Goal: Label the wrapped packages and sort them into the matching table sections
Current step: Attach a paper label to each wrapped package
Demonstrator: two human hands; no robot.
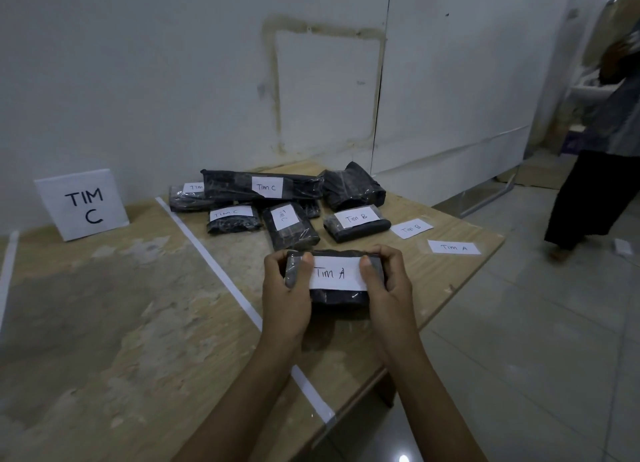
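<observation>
**While both hands clamp it, a "Tim A" package sits right of the tape line**

Though fingers cover both its ends, the held package (341,298) shows dark wrap under glossy film. A white label (337,273) reading "Tim A" lies across its top. The left hand (285,288) grips the left end and the right hand (388,283) grips the right end. Each thumb presses one end of the label. The package is low over the wooden table (138,305), casting a shadow on it, just right of a white tape strip (214,271). Whether its underside touches the wood cannot be told.

Six more packages are plainly countable beyond it:
- a long one (259,186) marked "Tim C"
- two smaller ones (233,219) (289,227), also "Tim C"
- one at the back left (187,196), its label cut off after "Tim"
- one marked "Tim B" (356,224)
- a lumpy bag (351,189) with no label showing

A dark scrap between them is too hidden to count as a package.

Two loose labels lie on the right of the table, "Tim B" (412,227) and "Tim A" (453,247). One sign (83,205) reading "TIM C" leans against the wall left of the strip. A second strip (8,271) is cut off at the frame's left edge. Another person (595,184), blurred and partly out of frame, stands at the far right.
</observation>
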